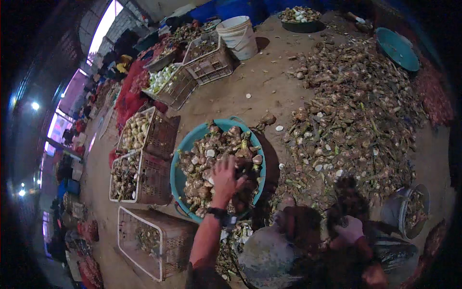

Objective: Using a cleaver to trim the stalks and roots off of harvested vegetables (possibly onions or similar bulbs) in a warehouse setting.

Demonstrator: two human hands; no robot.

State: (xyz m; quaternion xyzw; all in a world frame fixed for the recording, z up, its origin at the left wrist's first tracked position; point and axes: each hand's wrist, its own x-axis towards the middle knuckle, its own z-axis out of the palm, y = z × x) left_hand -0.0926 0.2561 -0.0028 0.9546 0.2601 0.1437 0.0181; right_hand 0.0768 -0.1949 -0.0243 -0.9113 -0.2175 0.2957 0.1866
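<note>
From my end of the feed, I take the blue tub point(175, 168) as my landmark. Nearest me, below and to the right of it, is the right hand point(350, 229), low and close to the body. A dark clump point(353, 195) shows just beyond its fingers, but the shadow is too deep: I cannot tell whether the fingers pinch it, or whether they are closed at all. Carrying it near the lap would make sense for close work, I judge.

Right of the tub, past that hand, a metal bucket point(394, 212) leans with scraps inside, probably put there to be within reach. Left of the tub and slightly nearer than it, a crate point(178, 231) has a little loose stuff in it.

The left hand point(226, 179) is over the tub itself, palm down, fingers spread across the bulbs point(197, 178) heaped inside. So the bulbs lie directly under the left hand, and ahead and to the left of the right one. The tub seems set in front of the body so that the left arm reaches it easily.

Right of the tub spreads a big pile point(356, 120) of bulbs and stalks on the floor. Along its left side stand two filled crates point(156, 178), lined up, I'd guess, to leave the middle free. Beyond the tub are another crate point(180, 86) with paler bulbs, a white bucket point(240, 41) and, farthest, a filled bowl point(301, 27).
</note>
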